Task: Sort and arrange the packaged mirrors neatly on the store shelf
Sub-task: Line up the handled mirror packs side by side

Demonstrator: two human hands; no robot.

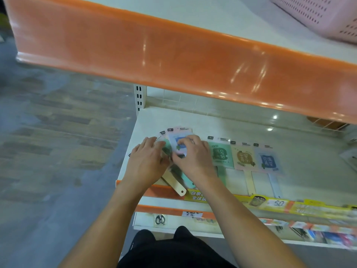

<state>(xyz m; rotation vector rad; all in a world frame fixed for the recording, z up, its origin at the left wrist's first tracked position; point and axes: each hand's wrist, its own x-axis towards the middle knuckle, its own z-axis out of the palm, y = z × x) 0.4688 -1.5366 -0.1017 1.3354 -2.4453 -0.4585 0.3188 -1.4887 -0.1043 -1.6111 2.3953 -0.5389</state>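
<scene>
A fanned pile of packaged hand mirrors (178,139) lies at the left end of the white shelf (301,178). My left hand (146,161) rests on the pile's left side, fingers over a green pack. My right hand (195,156) pinches the topmost pink and blue pack. Cream and mint handles (176,185) stick out below my hands, over the shelf's front edge. To the right, three packs lie flat in a row: a green mirror (222,154), a cream mirror (244,158) and a blue mirror (267,161), handles towards me.
An orange-fronted upper shelf (173,55) overhangs the work area, with a pink perforated basket (324,14) on it. A yellow price strip (276,204) runs along the shelf's front edge. A lower shelf (289,227) holds small goods. Another pack (350,157) lies at far right.
</scene>
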